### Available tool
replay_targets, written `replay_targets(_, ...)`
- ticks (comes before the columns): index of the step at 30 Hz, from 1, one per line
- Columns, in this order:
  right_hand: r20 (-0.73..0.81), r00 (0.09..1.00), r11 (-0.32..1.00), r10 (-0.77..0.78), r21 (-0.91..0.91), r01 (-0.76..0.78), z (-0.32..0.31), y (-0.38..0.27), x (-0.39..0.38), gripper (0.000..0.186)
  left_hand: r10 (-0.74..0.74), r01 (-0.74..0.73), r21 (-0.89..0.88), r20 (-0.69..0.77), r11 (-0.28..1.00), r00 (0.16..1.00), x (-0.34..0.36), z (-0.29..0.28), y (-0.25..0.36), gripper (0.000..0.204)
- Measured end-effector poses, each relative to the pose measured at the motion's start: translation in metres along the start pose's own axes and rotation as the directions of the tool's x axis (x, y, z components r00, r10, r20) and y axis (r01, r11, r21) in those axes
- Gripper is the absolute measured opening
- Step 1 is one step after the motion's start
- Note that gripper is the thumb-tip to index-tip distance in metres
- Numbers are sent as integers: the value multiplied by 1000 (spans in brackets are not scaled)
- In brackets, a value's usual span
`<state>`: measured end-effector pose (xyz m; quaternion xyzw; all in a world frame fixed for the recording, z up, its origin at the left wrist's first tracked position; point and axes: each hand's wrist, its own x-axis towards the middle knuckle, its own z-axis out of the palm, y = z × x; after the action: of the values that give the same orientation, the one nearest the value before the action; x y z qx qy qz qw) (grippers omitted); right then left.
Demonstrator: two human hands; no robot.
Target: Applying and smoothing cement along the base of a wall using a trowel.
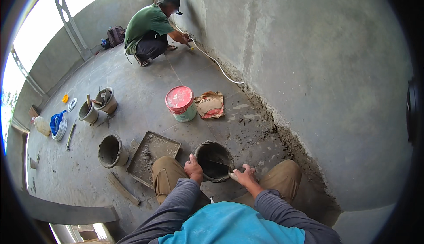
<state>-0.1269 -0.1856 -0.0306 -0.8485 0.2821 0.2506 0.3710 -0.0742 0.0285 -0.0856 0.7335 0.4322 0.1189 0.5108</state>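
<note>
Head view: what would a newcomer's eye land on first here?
Probably the red-lidded tub, standing out against the grey floor near the middle, just left of a brown paper bag. Next, the bright blue shirt at the lower edge, with the left hand and right hand at opposite sides of the dark bucket's rim. Farther off, upper left of centre, a co-worker in green crouches beside the wall.

There are four dirty open buckets (214, 149), one tray (167, 144) and one lidded pail (183, 114)
</note>
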Motion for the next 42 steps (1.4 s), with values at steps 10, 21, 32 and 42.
replay_targets(10, -828, 555, 623, -83, 391, 677, -180, 21, -4, 89, 0, -1, 37, 17, 999, 1000, -2, 0, 7, 51)
replay_targets(21, -870, -85, 750, 486, 365, 552, -408, 170, -140, 84, -14, 6, 114, 63, 994, 998, 0, -8, 19, 54)
replay_targets(32, -778, -508, 760, 371, -60, 647, -477, 138, -207, 91, 3, -10, 142, 48, 990, 999, 14, -4, 8, 55)
replay_targets(42, -916, -102, 746, 388, 247, 618, -389, 92, -125, 96, -4, 3, 91, 18, 996, 1000, 19, -12, 0, 55)
